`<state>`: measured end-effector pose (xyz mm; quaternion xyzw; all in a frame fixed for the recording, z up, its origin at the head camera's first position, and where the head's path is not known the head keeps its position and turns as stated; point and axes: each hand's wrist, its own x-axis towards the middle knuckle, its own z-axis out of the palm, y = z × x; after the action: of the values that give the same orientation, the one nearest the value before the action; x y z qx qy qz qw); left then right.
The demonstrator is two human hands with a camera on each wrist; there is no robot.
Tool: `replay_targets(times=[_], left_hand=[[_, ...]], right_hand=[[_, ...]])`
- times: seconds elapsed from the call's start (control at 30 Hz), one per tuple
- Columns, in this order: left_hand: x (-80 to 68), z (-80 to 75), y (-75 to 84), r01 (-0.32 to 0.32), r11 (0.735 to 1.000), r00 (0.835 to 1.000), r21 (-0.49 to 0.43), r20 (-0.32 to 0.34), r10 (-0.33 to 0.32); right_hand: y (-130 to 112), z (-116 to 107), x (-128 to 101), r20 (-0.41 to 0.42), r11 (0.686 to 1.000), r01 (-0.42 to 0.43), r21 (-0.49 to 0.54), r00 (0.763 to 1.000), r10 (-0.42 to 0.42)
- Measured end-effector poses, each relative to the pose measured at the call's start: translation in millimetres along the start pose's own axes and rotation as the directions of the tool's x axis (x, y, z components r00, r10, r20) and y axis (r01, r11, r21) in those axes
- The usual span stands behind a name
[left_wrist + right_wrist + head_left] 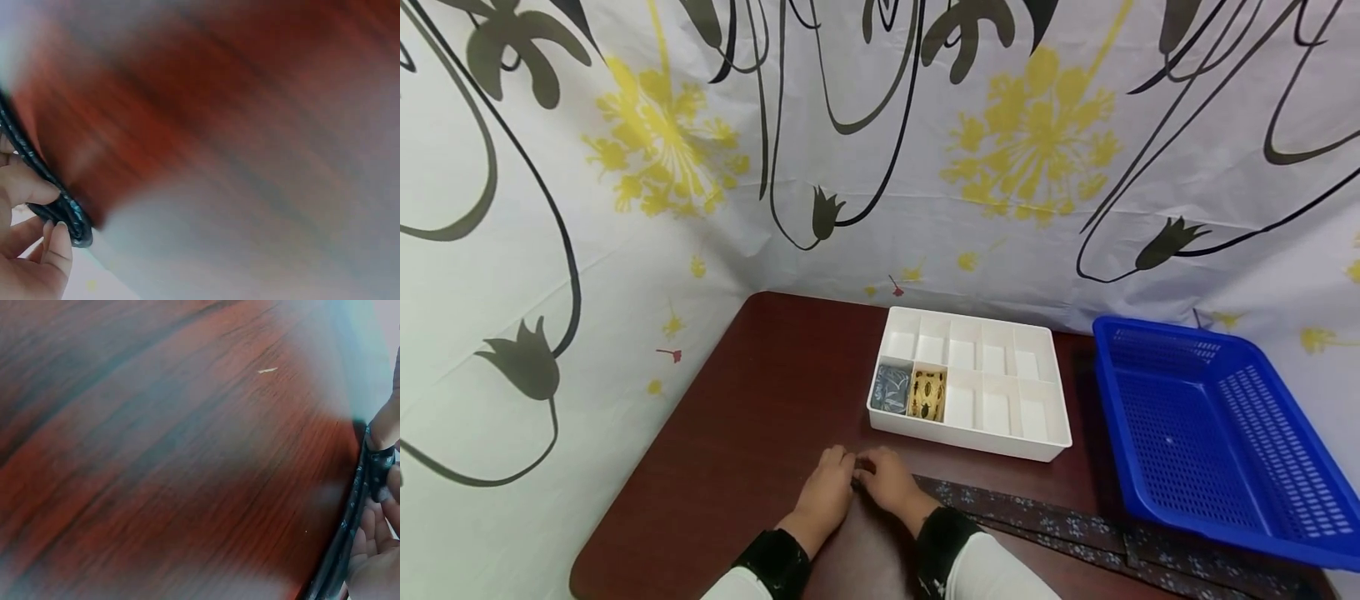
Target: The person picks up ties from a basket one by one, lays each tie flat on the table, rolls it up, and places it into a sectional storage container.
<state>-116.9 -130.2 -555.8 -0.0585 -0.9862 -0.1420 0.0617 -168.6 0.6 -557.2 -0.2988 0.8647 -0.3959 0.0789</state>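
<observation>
dark wood table (760, 400), floral curtain (625, 208) behind, both hands pinching patterned tie (1060, 523)

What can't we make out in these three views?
- Head view: the end of the dark patterned tie is hidden under the left hand and right hand; its far end runs off the bottom right edge.
- Head view: the two rolled items in the white divided box are too small to identify.
- Left wrist view: the table is motion-blurred.
- Right wrist view: the hand is cut off by the right edge.
</observation>
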Motion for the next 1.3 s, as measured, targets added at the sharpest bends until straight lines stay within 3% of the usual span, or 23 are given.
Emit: replay_targets(times=[0.17,0.37,0.5,0.67,1.03,1.17,1.3], left_hand=[[2.9,-8.4,-2.5,0.053,0.995,0.997,-0.084,0.056,-0.049],[4.6,-18.1,-24.6,0.102,0.973,0.990,-0.206,0.116,-0.079],[4.7,-17.5,-39.8,0.105,0.939,0.986,-0.328,0.158,-0.055],[4.7,-12.1,-48.3,0.127,0.891,0.985,-0.437,0.162,-0.061],[6.6,-7.6,-38.9,0.188,0.766,0.980,-0.615,0.167,-0.107],[11.2,-6.3,-29.7,0.149,0.755,0.988,-0.639,0.134,-0.082],[15.3,-3.6,-22.0,0.124,0.769,0.991,-0.627,0.115,-0.065]], right_hand=[[-2,0,1,-0.025,1.000,-0.005,-0.018,1.000,0.005],[-4,0,2,-0.025,0.998,-0.047,-0.049,0.999,0.046],[-3,-3,2,0.006,0.998,-0.048,-0.042,0.999,0.049],[-3,-5,3,0.035,0.998,-0.047,-0.035,0.998,0.048],[1,-1,0,0.005,0.996,-0.070,-0.051,0.997,0.071],[7,0,0,-0.067,0.996,-0.088,-0.031,0.994,0.086],[13,0,1,-0.114,0.997,-0.078,-0.011,0.991,0.076]])
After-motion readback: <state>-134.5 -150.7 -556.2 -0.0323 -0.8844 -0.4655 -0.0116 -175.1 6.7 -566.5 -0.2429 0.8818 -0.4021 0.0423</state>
